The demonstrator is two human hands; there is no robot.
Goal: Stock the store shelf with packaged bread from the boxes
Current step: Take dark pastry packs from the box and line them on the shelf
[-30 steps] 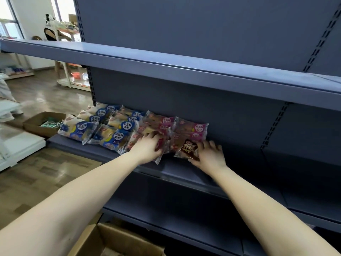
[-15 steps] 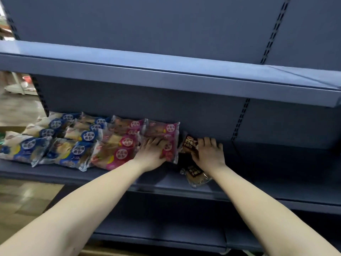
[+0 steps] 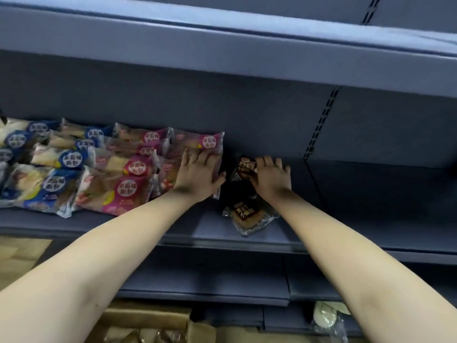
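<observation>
Blue-labelled bread packs (image 3: 53, 179) and pink-labelled bread packs (image 3: 128, 179) lie in rows on the left part of the dark blue middle shelf (image 3: 371, 219). My left hand (image 3: 197, 177) lies flat with straight fingers on the rightmost pink pack (image 3: 197, 142). My right hand (image 3: 270, 177) rests on a dark brown bread pack (image 3: 243, 168) near the back of the shelf, fingers bent over its right edge. A second brown pack (image 3: 247, 215) lies loose at the shelf's front edge, below my right wrist.
An upper shelf (image 3: 222, 38) overhangs close above. A lower shelf (image 3: 202, 283) sits beneath. A cardboard box (image 3: 146, 320) with packs stands on the floor at bottom centre, and a clear-wrapped pale pack (image 3: 326, 318) lies at bottom right. The shelf's right half is bare.
The view has shifted right and down. Both hands stay on the same packs. One second ago the right hand was at the shelf front on a brown pack; it now reaches further back.
</observation>
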